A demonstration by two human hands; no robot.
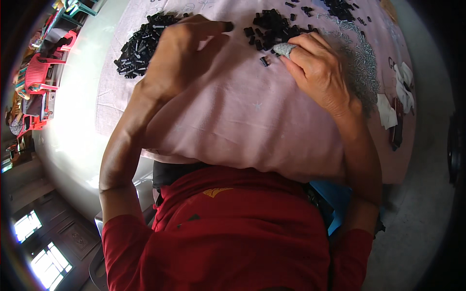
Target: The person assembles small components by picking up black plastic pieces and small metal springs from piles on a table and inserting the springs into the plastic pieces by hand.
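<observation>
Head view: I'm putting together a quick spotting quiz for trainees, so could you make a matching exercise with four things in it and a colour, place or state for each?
Things
1. Right hand
2. Metal bits
3. Tablecloth
4. Shirt

Descriptions
A. Red, worn by the person
B. Silvery, spread out to the right
C. Has a grey finger covering
D. Pink, under the black pieces

Pairs: 1-C, 2-B, 3-D, 4-A

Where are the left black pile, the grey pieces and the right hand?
Left black pile (pixel 138 52): head view, middle of the heap.
Grey pieces (pixel 364 65): head view, middle of the scatter.
Right hand (pixel 320 67): head view, back of the hand.
</observation>
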